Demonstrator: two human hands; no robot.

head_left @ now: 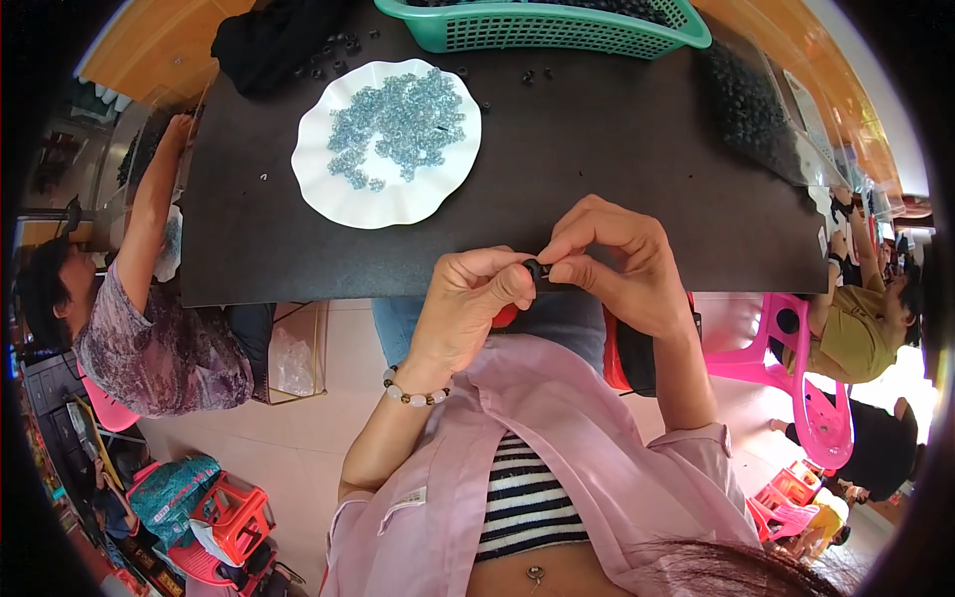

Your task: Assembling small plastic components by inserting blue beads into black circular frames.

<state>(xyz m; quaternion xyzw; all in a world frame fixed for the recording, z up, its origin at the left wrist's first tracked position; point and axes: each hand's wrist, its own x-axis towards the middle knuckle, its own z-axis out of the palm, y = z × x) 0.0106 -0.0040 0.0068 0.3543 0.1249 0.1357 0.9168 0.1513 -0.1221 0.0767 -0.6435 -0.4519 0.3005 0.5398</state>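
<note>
Just off the table's near edge, my two hands meet around a small black round part (535,270). My left hand (466,303) pinches it between thumb and forefinger. From the other side, the closed thumb and forefinger of my right hand (627,261) touch the part; any tiny piece between those fingertips is too small to name. Beyond my left hand stands a white wavy-rimmed plate (388,213), with a heap of small clear bluish plastic pieces (408,119) on it. Several loose black parts (529,76) lie past the plate.
A green basket (557,32) of black parts sits at the far edge of the dark table (637,129). Black cloth (269,45) lies far left, a clear container of black parts (751,119) far right. People sit at both sides; a pink chair (786,348) stands right.
</note>
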